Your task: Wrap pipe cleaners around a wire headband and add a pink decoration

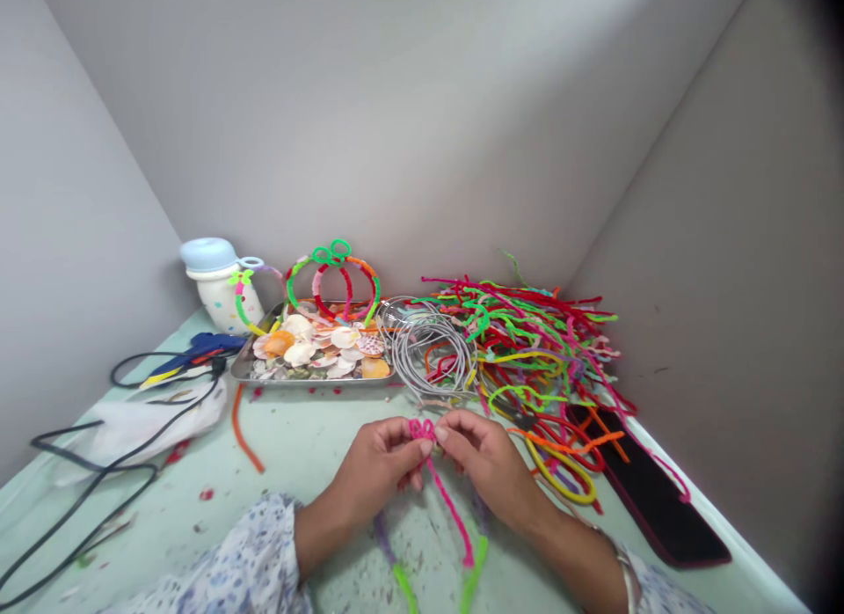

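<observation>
Pale green bench, speckled with scraps, set into a corner of grey walls. Right side: black mat along the wall, partly under a large heap of multicoloured pipe cleaners. Back centre: steel tray holding assorted seashells; pipe-cleaner-wrapped hoops stand at its far side. Between tray and heap, touching both: coil of grey wire. Left of tray: white plastic bag, black cord looping across the bench, blue glue gun with yellow trim, and a white spotted jar with pale blue lid. Loose orange pipe cleaner lies on the bench in front of the tray.

Subject near the bench's front edge, floral sleeves visible at both arms. Metal bangle on right wrist. Left hand and right hand are close together, raised above the bench. Grip on both sides: closed, thumb and fingertips pinching the pink pipe-cleaner loop from either side. Loop sits between the hands, in front of the tray. Pink strand runs down from it; green and purple ends hang lower, over the bench.
</observation>
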The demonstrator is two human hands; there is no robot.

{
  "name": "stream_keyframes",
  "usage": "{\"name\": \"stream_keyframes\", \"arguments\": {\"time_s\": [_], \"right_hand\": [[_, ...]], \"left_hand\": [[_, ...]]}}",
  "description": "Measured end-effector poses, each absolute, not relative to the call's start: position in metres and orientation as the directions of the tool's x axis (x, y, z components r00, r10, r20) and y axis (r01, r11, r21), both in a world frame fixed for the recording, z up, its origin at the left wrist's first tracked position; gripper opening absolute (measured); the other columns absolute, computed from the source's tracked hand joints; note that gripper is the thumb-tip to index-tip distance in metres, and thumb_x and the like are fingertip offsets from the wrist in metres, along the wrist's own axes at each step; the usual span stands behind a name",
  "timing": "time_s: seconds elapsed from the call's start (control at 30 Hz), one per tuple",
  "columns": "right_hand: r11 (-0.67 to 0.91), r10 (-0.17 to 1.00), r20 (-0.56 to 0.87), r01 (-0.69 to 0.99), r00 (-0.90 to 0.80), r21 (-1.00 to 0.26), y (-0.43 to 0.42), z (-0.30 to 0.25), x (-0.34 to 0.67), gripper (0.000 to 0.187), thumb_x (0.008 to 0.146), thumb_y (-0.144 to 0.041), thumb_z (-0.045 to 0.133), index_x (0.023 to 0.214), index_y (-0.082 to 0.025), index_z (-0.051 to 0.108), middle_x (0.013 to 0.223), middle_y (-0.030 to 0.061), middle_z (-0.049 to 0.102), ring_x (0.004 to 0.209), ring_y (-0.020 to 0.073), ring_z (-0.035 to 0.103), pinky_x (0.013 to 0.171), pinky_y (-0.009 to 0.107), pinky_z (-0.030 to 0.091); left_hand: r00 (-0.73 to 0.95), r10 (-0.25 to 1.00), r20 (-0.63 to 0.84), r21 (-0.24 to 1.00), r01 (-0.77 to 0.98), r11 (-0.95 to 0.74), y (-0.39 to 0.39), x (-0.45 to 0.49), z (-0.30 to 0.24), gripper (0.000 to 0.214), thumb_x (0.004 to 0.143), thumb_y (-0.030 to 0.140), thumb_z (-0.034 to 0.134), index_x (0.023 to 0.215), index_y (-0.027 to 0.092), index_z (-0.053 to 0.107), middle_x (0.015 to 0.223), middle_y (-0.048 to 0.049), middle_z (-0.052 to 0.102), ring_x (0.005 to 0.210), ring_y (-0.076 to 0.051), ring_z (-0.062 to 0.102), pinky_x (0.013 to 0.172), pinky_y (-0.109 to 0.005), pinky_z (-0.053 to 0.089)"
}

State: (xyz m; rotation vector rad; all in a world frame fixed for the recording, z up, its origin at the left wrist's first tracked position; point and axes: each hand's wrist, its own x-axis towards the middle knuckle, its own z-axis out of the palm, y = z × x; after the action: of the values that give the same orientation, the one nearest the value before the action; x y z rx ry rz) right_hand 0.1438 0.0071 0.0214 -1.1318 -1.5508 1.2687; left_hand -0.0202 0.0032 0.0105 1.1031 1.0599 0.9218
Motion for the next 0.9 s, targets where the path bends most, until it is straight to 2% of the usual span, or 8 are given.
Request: {"name": "stream_keyframes", "arguments": {"time_s": [0.17,0.23,0.37,0.53,0.67,0.9], "right_hand": [[-0.121,0.947,-0.102,-0.045,-0.305,-0.992,0.009,0.018,0.142,0.024,0.083,-0.036,0.057,0.069,-0.017,0.056,0.058,-0.0033,0.051,0.051,0.0099,0.045,0.050,0.021,0.035],[-0.130,0.943,-0.096,-0.088,-0.318,-0.988,0.008,0.018,0.143,0.022,0.083,-0.035,0.057,0.071,-0.017,0.057,0.060,-0.0030,0.053,0.053,0.0098,0.047,0.050,0.021,0.036],[-0.006,0.952,-0.012,0.021,-0.305,-1.000,0.008,0.025,0.144,0.017,0.083,-0.033,0.058,0.076,-0.018,0.061,0.063,-0.0040,0.051,0.057,0.0106,0.045,0.055,0.022,0.037],[0.118,0.957,0.062,0.184,-0.283,-0.976,0.006,0.027,0.143,0.018,0.085,-0.030,0.056,0.071,-0.018,0.060,0.065,-0.0030,0.052,0.063,0.0125,0.047,0.060,0.024,0.038],[0.227,0.948,0.146,0.278,-0.283,-0.933,0.003,0.026,0.141,0.018,0.086,-0.028,0.055,0.073,-0.018,0.061,0.072,-0.0013,0.054,0.068,0.0134,0.050,0.062,0.024,0.040],[0.350,0.903,0.194,0.393,-0.383,-0.850,0.003,0.035,0.144,0.014,0.087,-0.020,0.055,0.075,-0.019,0.062,0.076,-0.0011,0.054,0.072,0.0132,0.053,0.065,0.025,0.040]], "left_hand": [[0.273,0.952,-0.141,0.982,-0.087,0.171,0.002,-0.021,0.012,0.027,0.075,0.039,0.071,0.075,0.012,0.065,0.051,0.0027,0.058,0.042,-0.007,0.048,0.043,-0.018,0.032],[0.272,0.955,-0.121,0.985,-0.084,0.149,0.001,-0.021,0.012,0.026,0.076,0.038,0.070,0.074,0.013,0.064,0.052,0.0028,0.058,0.043,-0.007,0.048,0.044,-0.018,0.033],[0.307,0.940,-0.150,0.984,-0.047,0.172,-0.001,-0.019,0.011,0.024,0.077,0.037,0.069,0.074,0.014,0.064,0.047,0.0039,0.056,0.040,-0.007,0.045,0.042,-0.018,0.031],[0.348,0.910,-0.225,0.971,0.007,0.237,-0.005,-0.019,0.009,0.023,0.075,0.034,0.067,0.065,0.016,0.058,0.041,0.0036,0.055,0.034,-0.007,0.039,0.038,-0.019,0.028],[0.350,0.908,-0.228,0.971,0.019,0.237,-0.005,-0.019,0.008,0.020,0.074,0.031,0.066,0.063,0.017,0.056,0.040,0.0040,0.055,0.034,-0.007,0.039,0.039,-0.019,0.029],[0.370,0.899,-0.234,0.972,0.068,0.225,-0.007,-0.015,0.012,0.015,0.071,0.023,0.060,0.059,0.016,0.055,0.040,0.0059,0.050,0.034,-0.006,0.040,0.039,-0.019,0.027]]}}
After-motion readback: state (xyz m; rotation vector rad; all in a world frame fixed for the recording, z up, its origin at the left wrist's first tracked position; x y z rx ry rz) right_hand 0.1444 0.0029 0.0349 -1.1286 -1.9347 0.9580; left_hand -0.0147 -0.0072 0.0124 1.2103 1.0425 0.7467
